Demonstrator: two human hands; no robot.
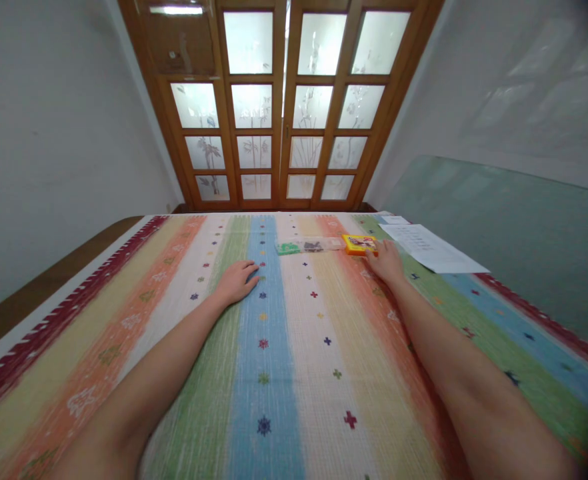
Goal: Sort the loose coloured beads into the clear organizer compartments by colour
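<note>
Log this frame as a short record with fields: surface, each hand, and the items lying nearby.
surface: striped cloth with small stitched motifs
left hand: left hand flat on the cloth, palm down, holding nothing
right hand: right hand with fingertips at the yellow box; grip unclear
nearby: clear packet with green and dark pieces, left of the box; paper sheet to its right
background: wooden doors with frosted panes

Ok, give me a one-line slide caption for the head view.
Right hand touches a yellow box beside a clear bag; left hand rests flat on the striped cloth.
</note>
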